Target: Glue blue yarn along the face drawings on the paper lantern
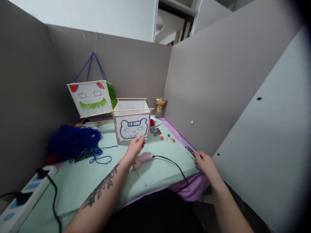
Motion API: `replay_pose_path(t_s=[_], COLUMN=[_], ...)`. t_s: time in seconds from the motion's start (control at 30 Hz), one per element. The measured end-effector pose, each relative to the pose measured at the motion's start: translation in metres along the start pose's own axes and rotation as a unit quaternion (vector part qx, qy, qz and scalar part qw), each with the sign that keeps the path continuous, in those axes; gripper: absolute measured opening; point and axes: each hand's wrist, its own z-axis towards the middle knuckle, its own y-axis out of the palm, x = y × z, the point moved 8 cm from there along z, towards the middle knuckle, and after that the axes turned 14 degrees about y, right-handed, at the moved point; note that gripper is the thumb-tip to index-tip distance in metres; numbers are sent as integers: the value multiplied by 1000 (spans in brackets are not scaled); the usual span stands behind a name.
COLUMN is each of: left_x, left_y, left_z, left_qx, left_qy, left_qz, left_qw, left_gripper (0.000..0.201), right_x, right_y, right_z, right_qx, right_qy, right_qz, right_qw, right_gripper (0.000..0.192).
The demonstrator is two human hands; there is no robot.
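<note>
My left hand [137, 144] is closed in front of the lower right of a box-shaped paper lantern [133, 127] with thin wooden sticks along its edges and a blue bear face drawn on it. What its fingers pinch, if anything, is hidden. At the table's right edge, my right hand [203, 161] is closed on a slim dark tool that looks like scissors [190, 150], pointing away to the left. A speck of blue shows at the tool's tip. Below my left hand lies a pink glue gun [145, 157] with a clear glue stick [142, 177].
Blue yarn [73, 140] is heaped at the left. A second lantern [91, 98] hangs by blue cords. Several small coloured pieces [156, 132] lie right of the standing lantern. A power strip [26, 197] is at lower left. The black cord [173, 162] curves across the table; grey partitions [206, 81] enclose it.
</note>
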Motion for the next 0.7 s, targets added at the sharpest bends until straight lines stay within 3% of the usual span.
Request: replay_pose_path(t_s=[0.1,0.2,0.43,0.57,0.7], left_x=[3,3,-1,1,1], left_y=[3,4,2,4,4], left_z=[0,1,3,4,3], left_qx=[-5,-14,-10,-18,-21], left_qy=[14,26,19,32,37], left_qz=[10,25,31,40,43], left_qw=[1000,999,999,999,998], left_gripper=[38,39,38,39,39], right_x=[31,53,113,146,163], right_y=[-10,-4,25,50,74], right_z=[-10,-27,-60,-61,-56], right_qx=[107,145,125,115,92], right_qy=[21,25,60,90,85], right_qz=[-49,-41,75,127,138], right_qw=[993,988,987,981,983], right_gripper=[31,35,39,34,31])
